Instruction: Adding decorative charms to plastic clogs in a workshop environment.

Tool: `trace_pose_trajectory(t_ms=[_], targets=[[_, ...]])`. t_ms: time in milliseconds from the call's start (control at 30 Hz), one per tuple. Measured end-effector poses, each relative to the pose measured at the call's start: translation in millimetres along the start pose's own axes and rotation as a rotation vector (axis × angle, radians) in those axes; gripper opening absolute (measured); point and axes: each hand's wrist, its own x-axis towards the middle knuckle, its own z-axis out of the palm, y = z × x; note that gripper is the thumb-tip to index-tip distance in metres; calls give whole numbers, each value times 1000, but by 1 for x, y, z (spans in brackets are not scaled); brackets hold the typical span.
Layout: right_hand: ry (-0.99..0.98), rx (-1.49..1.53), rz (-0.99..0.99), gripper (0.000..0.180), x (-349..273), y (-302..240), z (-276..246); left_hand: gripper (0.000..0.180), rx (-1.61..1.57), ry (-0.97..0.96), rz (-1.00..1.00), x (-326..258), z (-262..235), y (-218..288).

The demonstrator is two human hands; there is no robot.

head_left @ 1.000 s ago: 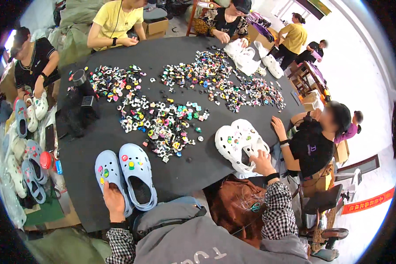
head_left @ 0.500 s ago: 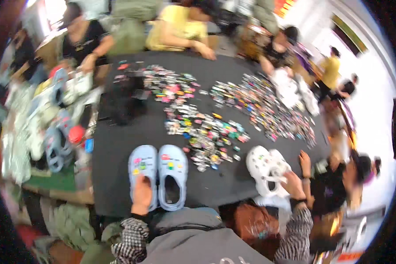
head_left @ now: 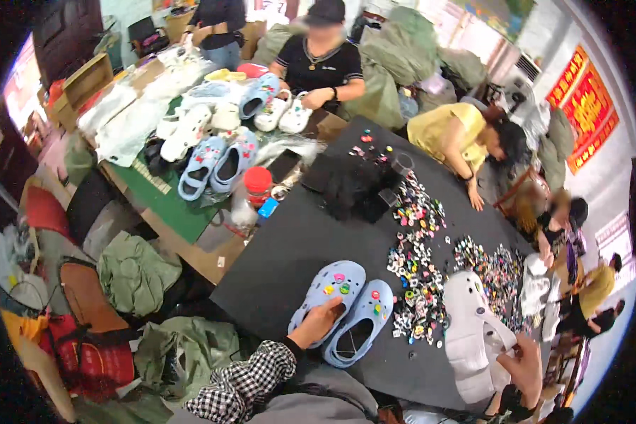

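My left hand [head_left: 318, 323] grips the left one of two light blue clogs [head_left: 327, 288] at its foot opening, the fingers partly hidden inside. Beside it stands the right blue clog [head_left: 366, 332]; both have small colourful charms on their toes. To the right, my right hand [head_left: 523, 364] holds white clogs [head_left: 466, 346] by the strap area, tilted up before me. Dark dots show on the white toe; how much of the second white clog is there I cannot tell. Piles of small colourful charms [head_left: 420, 283] lie beyond the shoes on the black table [head_left: 275, 275].
On a green-topped table [head_left: 191, 219] at the left lie more blue and white clogs, a red-lidded jar [head_left: 258, 182] and a blue box [head_left: 268, 207]. A black heap [head_left: 353, 185] sits on the black table. Co-workers [head_left: 321, 71] sit around; a yellow-shirted person's hand [head_left: 475, 198] rests at the far edge.
The view has swung to the left. My right hand has brought the white clogs up and closer, tilting them. My left hand stays on the left blue clog.
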Motion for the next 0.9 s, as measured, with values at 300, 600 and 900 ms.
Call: trace_pose_trajectory(t_ms=[300,600,900], targets=[[-407,365,-383,21,106,-211,37,24,-1104,51,-182,27,23,-36],[-526,490,-792,15,227,-405,147,46,194,-3,94,-3,-1,11],[-285,571,-916,38,325,-585,259,38,-92,0,227,18,45,-61]])
